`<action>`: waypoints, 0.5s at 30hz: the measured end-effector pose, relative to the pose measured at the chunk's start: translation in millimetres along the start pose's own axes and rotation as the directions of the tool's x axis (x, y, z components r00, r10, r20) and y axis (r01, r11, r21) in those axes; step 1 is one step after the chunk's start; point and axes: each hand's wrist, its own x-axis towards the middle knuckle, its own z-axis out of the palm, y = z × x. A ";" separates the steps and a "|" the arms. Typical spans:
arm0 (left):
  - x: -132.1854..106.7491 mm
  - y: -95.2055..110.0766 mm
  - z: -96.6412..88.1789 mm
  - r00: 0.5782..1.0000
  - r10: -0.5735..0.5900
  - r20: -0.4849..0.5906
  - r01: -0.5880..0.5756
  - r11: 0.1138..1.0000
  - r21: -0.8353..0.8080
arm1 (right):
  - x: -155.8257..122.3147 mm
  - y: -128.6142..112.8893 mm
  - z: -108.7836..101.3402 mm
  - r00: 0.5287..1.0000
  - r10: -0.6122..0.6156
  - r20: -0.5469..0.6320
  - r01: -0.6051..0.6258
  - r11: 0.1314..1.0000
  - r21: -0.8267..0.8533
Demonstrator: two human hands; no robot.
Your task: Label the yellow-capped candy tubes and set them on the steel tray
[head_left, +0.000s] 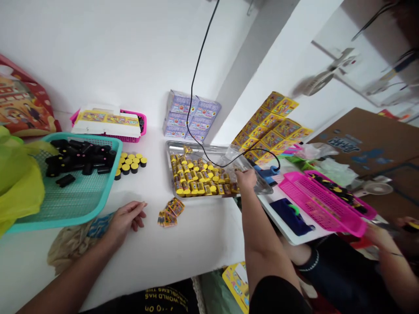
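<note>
My right hand (247,179) reaches over the metal tray (222,149), its fingers closed at the right end of the rows. What they grip, if anything, is too small to make out. Small yellow-capped cylinders with printed wraps (193,176) fill the left and middle of the tray, standing in rows at the front. My left hand (127,220) hovers low over the white table, palm side inward, fingers loosely bent and apart, nothing visible in them. Just right of it lies a loose pile of small printed labels (171,213).
A turquoise basket (108,192) of black cylinders stands left, beside black pieces with yellow tops (131,162). Purple boxes (191,115) and yellow boxes (271,124) are stacked behind. A black cable (196,69) hangs across the tray. A co-worker's arm (386,248) and pink baskets (314,203) are right.
</note>
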 end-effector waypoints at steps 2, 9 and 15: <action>1.4 -0.9 0.4 1.000 0.000 0.011 -0.001 1.000 0.025 | 9.9 4.3 3.7 0.999 -0.004 0.032 0.005 1.000 -0.021; 6.0 -7.1 -0.7 0.999 0.027 0.043 -0.032 0.990 0.135 | 27.3 -6.4 25.6 0.980 -0.091 0.175 0.107 0.991 -0.085; 10.4 -7.9 -1.1 0.998 0.021 0.057 -0.028 0.992 0.126 | 26.6 -14.0 13.0 0.975 -0.153 0.160 0.172 0.979 -0.110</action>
